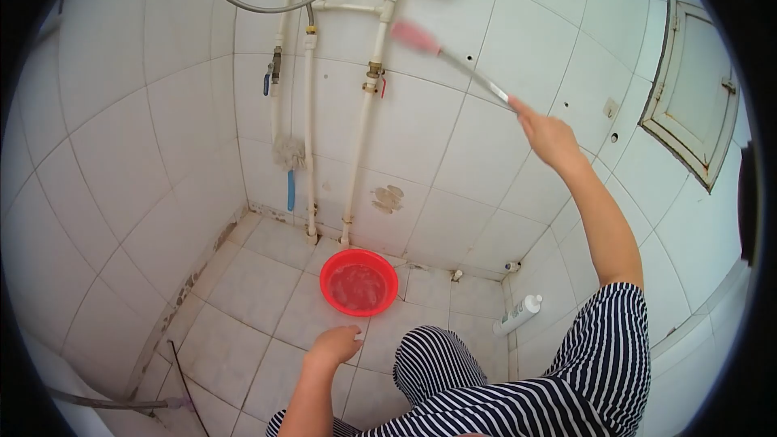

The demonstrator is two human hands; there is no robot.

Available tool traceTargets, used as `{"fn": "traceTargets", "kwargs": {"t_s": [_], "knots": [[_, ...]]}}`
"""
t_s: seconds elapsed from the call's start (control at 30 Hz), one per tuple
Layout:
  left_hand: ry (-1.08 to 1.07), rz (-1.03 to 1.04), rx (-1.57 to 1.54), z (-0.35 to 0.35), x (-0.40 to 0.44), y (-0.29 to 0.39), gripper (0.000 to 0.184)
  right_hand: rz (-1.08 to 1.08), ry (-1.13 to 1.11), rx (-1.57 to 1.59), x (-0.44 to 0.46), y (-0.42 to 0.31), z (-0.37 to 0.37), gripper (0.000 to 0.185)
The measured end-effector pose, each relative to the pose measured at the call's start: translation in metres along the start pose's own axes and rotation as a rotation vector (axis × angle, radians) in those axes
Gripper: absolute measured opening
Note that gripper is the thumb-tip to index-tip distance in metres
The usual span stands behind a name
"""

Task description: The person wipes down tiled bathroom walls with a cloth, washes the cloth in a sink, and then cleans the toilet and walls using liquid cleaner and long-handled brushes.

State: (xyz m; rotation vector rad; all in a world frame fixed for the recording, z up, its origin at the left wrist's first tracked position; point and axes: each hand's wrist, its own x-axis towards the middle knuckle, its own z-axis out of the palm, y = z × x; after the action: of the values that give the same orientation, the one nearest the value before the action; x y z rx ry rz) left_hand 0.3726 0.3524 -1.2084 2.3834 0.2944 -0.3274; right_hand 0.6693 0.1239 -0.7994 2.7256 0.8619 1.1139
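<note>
My right hand [552, 139] is raised to the right, fingers wrapped round the end of a long-handled brush [473, 74]. Its pink head, smeared by motion, points up and left in front of the tiled wall, close to a pipe. Down at the front, my left hand [336, 345] hangs with loosely bent fingers, a small gap between them and nothing visible in it. Just beyond it, a red basin [325, 290] stands on the floor with cloudy liquid inside.
White pipes [362, 146] with valves run down the back wall. A blue-handled brush [291, 190] hangs beside them, below a looping grey hose [263, 10]. A white bottle [518, 316] leans by the right wall, under a framed hatch [692, 89]. Another hose [113, 401] lies lower left.
</note>
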Motion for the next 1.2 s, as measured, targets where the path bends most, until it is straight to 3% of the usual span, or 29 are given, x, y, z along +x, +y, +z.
{"fn": "traceTargets", "kwargs": {"t_s": [0.07, 0.13, 0.2, 0.27, 0.33, 0.47, 0.53, 0.67, 0.77, 0.9, 0.97, 1.1, 1.17, 1.2], "knots": [[-0.014, -0.001, -0.009, -0.001, 0.003, -0.001, 0.042, -0.143, -0.159, -0.088, -0.008, 0.003, -0.002, 0.042], [0.003, 0.002, 0.001, -0.006, 0.001, -0.002, 0.042, -0.107, -0.163, -0.132, -0.002, 0.006, -0.013, 0.042], [0.011, 0.007, 0.010, -0.006, 0.002, -0.005, 0.042, 0.127, -0.019, 0.025, 0.004, 0.018, -0.015, 0.042], [0.002, -0.004, 0.015, -0.003, 0.007, -0.011, 0.042, 0.086, 0.070, 0.036, -0.005, 0.039, 0.011, 0.042], [-0.002, -0.008, 0.009, -0.005, 0.007, -0.009, 0.043, -0.037, -0.012, -0.008, -0.024, 0.046, 0.038, 0.043], [-0.027, -0.018, 0.008, -0.004, 0.007, -0.012, 0.043, -0.109, -0.155, -0.142, -0.039, 0.044, 0.019, 0.043], [-0.020, -0.013, 0.008, 0.000, 0.009, -0.017, 0.043, 0.056, 0.078, 0.006, -0.034, 0.059, 0.028, 0.044], [-0.013, -0.014, 0.003, -0.001, 0.008, -0.019, 0.043, 0.261, 0.118, 0.177, -0.041, 0.058, 0.039, 0.045], [-0.026, -0.033, -0.007, 0.000, 0.009, -0.020, 0.043, -0.055, -0.124, -0.092, -0.063, 0.055, 0.044, 0.046], [-0.038, -0.036, 0.001, -0.001, 0.005, -0.018, 0.043, -0.047, -0.135, -0.246, -0.045, 0.063, 0.034, 0.046], [-0.046, -0.060, -0.033, -0.003, 0.003, -0.016, 0.043, 0.230, 0.095, 0.080, -0.033, 0.071, 0.041, 0.046], [-0.050, -0.073, -0.021, -0.007, -0.001, -0.010, 0.043, 0.103, 0.292, 0.192, -0.038, 0.073, 0.064, 0.047], [-0.047, -0.065, -0.016, -0.007, 0.000, -0.011, 0.043, -0.056, -0.047, -0.091, -0.055, 0.064, 0.050, 0.048], [-0.043, -0.067, -0.017, -0.007, 0.001, -0.013, 0.043, -0.058, -0.044, -0.089, -0.053, 0.064, 0.044, 0.048]]}}
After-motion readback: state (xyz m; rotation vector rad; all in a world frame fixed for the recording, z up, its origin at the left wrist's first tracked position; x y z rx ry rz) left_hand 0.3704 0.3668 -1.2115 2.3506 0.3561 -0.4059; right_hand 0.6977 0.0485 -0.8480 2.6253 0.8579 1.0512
